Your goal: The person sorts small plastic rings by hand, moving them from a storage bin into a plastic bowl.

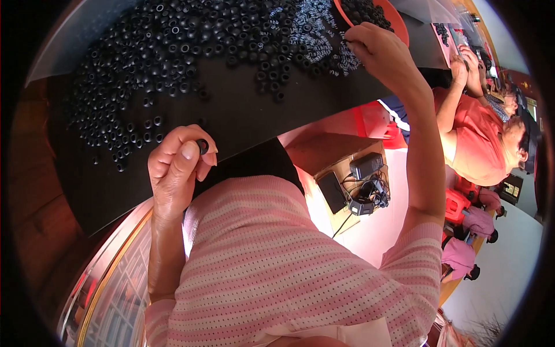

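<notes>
My left hand (180, 165) is closed near the table's front edge, pinching a small black ring-shaped part (202, 146) between thumb and fingers. Reaching to the far right, my right hand (381, 53) has its fingertips pressed together beside a heap of small shiny clear or metallic pieces (312, 32). Whatever those fingertips hold, if anything, is too small to make out. Just beyond this hand stands an orange bowl (399, 24) with dark parts in it. Many loose black rings (191, 37) lie spread over the dark table (231, 113), some in a scattered trail toward the left.
Below the table's right side, a cardboard box (341, 151) bears black adapters and tangled cables (370, 194). A person in an orange shirt (477, 139) works at the right, hands over the table. Farther back sit several people in pink (459, 254). Clear plastic (49, 55) borders the left.
</notes>
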{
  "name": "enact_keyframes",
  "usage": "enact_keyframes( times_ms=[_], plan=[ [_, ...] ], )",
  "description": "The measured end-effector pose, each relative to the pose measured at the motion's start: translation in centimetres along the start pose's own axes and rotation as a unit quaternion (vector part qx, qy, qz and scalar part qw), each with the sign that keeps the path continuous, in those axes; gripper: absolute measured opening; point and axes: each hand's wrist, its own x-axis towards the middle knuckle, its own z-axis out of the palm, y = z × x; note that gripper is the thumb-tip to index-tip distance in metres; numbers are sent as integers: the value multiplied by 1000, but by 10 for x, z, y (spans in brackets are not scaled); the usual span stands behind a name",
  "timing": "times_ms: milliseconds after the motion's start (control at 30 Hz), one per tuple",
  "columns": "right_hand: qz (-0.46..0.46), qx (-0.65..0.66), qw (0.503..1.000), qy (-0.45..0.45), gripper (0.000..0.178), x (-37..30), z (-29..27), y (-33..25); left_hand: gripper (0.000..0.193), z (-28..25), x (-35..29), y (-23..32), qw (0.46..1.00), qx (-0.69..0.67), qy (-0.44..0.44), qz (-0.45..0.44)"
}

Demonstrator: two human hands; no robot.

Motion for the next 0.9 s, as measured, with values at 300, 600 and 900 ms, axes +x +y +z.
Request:
enact_keyframes(
  times_ms=[300, 600, 900],
  plan=[
    [-5, -23, 1000, -21, 10, -4, 4, -1, 31, -1, 0, 1, 1000, 2, -1, -6],
    [14, -106, 994, -1, 10, 10, 17, -12, 30, -1, 0, -1, 1000, 1, -3, -3],
    [18, 41, 999, 29, 9, 6, 0, -30, 30, -1, -3, 4, 1000, -9, 8, -19]
  ],
)
